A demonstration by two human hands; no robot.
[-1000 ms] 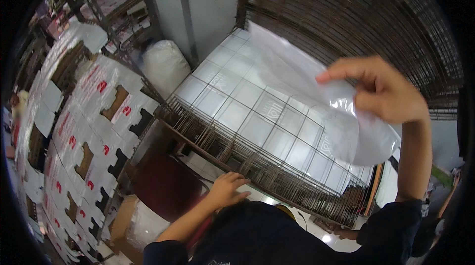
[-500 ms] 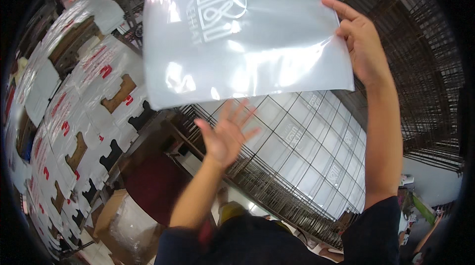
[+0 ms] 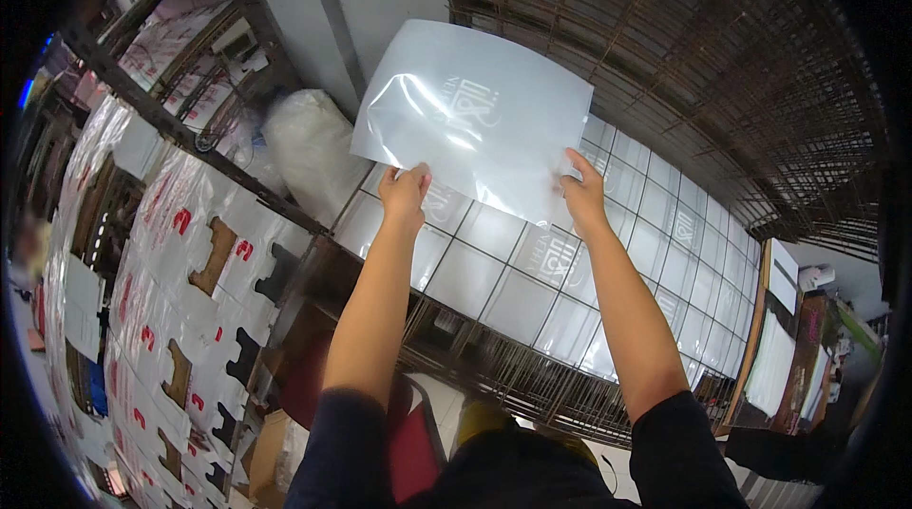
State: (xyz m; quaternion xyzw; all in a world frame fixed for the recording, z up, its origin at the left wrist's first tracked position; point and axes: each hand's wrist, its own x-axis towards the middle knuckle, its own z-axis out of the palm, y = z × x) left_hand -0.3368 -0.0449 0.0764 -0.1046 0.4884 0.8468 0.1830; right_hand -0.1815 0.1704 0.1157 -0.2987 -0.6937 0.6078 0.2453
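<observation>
A glossy translucent plastic sheet (image 3: 513,82) with a white print is stretched between my two hands above a wire drying rack (image 3: 505,264). My left hand (image 3: 405,194) pinches its near edge toward the left. The right-hand corner area of the same edge is pinched between the thumb and fingers of my right hand (image 3: 582,191). Beneath the wires lie whitish printed sheets (image 3: 521,305), partly hidden by the held one.
Raised wire racks (image 3: 646,25) lean at the back right. To the left, other racks carry white sheets with red print (image 3: 157,262). A clear plastic bundle (image 3: 313,153) stands behind a metal bar. A dark red seat (image 3: 413,452) and a cardboard box (image 3: 269,452) are below.
The plastic sheet has come down and away from me, over the rack. My left hand, open and empty before, has taken hold of its near edge. My view has turned.
</observation>
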